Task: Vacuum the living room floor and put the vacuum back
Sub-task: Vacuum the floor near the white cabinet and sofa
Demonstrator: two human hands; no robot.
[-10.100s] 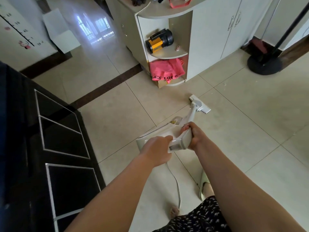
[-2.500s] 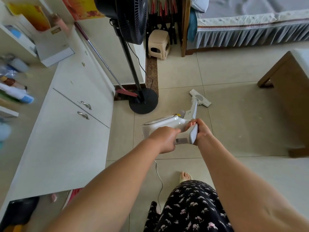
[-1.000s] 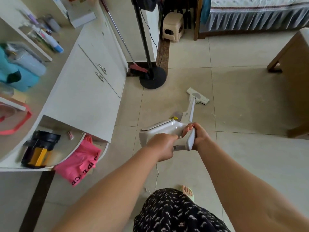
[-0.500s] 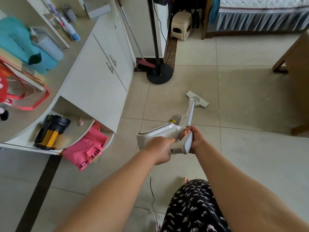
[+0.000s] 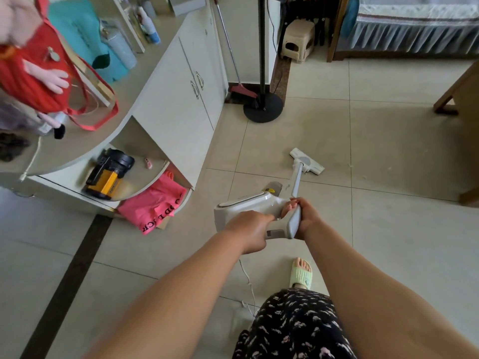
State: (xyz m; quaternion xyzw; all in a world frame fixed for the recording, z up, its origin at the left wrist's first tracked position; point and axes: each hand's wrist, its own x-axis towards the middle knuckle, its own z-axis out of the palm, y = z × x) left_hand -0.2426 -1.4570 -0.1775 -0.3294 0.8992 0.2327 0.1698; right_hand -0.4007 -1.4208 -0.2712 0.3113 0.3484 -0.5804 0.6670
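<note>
I hold a white stick vacuum [image 5: 248,207] out in front of me with both hands. My left hand [image 5: 250,233] grips the rear of its body from below. My right hand [image 5: 304,217] is wrapped around the grey handle. The tube slopes down and away to the flat floor head [image 5: 307,164], which lies on the beige tiled floor [image 5: 388,229]. A thin white cord [image 5: 248,283] trails from the vacuum back along the floor past my right foot in a green slipper [image 5: 300,274].
A white cabinet [image 5: 178,104] with open curved shelves stands to the left, holding a yellow-black device [image 5: 108,174] and pink cloth [image 5: 153,206]. A fan's round black base [image 5: 263,108] and a broom [image 5: 243,90] stand ahead. Wooden furniture legs [image 5: 451,99] are at right, a stool [image 5: 298,40] and bed beyond.
The view has swung left and I have stepped back: the cabinet shelves fill more of the left side. The floor head lies farther from the fan base. Both hands keep their grip.
</note>
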